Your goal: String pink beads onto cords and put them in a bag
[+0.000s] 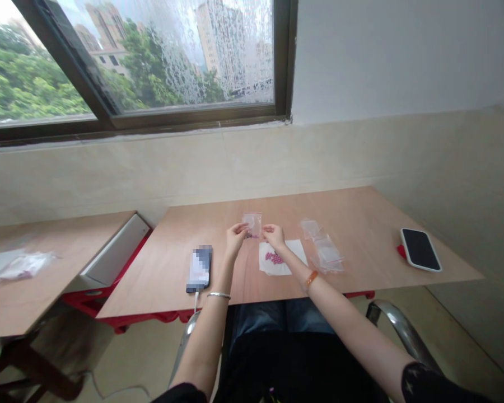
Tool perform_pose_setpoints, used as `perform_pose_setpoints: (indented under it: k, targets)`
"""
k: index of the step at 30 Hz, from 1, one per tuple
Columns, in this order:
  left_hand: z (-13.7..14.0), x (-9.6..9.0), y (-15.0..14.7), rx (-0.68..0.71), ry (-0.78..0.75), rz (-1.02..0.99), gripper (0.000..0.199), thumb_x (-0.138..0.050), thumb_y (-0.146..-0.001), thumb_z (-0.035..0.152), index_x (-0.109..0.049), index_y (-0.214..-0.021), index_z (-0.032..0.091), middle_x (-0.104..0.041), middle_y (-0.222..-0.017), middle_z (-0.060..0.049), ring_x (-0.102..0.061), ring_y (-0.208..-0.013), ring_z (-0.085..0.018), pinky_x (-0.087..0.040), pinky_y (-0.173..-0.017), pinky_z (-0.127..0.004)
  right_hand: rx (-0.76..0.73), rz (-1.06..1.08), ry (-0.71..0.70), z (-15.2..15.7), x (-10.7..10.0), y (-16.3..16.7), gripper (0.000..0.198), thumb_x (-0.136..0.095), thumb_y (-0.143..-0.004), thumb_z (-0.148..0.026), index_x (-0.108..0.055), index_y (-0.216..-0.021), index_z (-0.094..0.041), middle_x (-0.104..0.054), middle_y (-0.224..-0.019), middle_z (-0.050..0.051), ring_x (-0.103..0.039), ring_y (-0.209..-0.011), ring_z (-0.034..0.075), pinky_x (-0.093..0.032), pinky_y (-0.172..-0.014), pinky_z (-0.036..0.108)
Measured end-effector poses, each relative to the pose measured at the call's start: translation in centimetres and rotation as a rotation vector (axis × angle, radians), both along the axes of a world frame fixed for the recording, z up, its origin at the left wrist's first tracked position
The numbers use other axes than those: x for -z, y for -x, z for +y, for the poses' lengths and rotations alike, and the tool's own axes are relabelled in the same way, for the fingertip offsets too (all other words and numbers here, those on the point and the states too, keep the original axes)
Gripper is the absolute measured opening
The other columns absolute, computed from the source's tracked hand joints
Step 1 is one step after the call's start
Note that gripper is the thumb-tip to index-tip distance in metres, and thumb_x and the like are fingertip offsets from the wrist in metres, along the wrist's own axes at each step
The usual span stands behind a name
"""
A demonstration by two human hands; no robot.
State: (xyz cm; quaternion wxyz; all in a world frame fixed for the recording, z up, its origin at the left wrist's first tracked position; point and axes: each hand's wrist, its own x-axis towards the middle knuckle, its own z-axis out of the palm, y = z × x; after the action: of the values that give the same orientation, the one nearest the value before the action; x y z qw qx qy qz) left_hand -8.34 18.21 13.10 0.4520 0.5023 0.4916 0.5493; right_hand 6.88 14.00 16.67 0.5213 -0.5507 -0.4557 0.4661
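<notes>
"Going from largest down, what's there?"

"A pale brown, wood-grained tabletop (340, 212). On it, a flat white sheet of paper (279, 269); call that the clock's centre, twelve towards the wall."

"And around it?"

"At three o'clock, clear, flat plastic bags (328, 250) overlap loosely; farther out that way, a black-screened, white-rimmed phone (420, 250). At nine, a dark-edged oblong phone (199, 270) with a white cable (196, 301)."

"The hands?"

"Left hand (237, 235) pinches the left edge of a small, clear plastic pouch with a pink top strip (254, 222); right hand (274, 234) grasps its right edge. It's between ten and eleven o'clock."

"Smallest?"

"Round magenta beads (273, 258), clustered on the paper. Specks in the pouch's bottom are too tiny to identify."
</notes>
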Motion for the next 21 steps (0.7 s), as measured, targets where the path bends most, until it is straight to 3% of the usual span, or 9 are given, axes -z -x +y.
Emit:
perform_pose_setpoints:
  k: [5,11,21]
  targets:
    - [3.5,1.9,0.6,-0.077,0.033,0.066,0.036,-0.064,-0.061,0.011,-0.063,-0.096,0.007,-0.070,-0.080,-0.011,-0.066,-0.074,-0.019,-0.054,-0.072,-0.034,-0.003,0.018,-0.015,0.3,-1.1,1.3,0.033,-0.055,-0.090,-0.035,-0.054,-0.116,-0.015,-0.056,-0.117,0.007,-0.058,-0.100,0.022,-0.051,-0.083,0.040]
    - [4.3,3.6,0.8,-0.176,0.082,0.183,0.043,-0.060,-0.060,0.004,-0.061,-0.103,0.008,-0.070,-0.082,-0.011,-0.067,-0.084,-0.023,-0.054,-0.077,-0.038,-0.024,0.043,0.002,0.6,-1.1,1.8,0.033,-0.054,-0.090,-0.035,-0.055,-0.116,-0.015,-0.056,-0.117,0.007,-0.058,-0.100,0.022,-0.051,-0.084,0.040]
    - [5.0,3.3,0.2,-0.223,0.057,0.320,0.037,-0.058,-0.068,0.007,-0.060,-0.105,0.008,-0.069,-0.094,-0.015,-0.064,-0.097,-0.025,-0.050,-0.085,-0.038,-0.041,0.086,-0.005,1.8,-1.1,2.5,0.031,-0.055,-0.090,-0.034,-0.056,-0.114,-0.015,-0.057,-0.113,0.007,-0.059,-0.096,0.020,-0.052,-0.081,0.039]
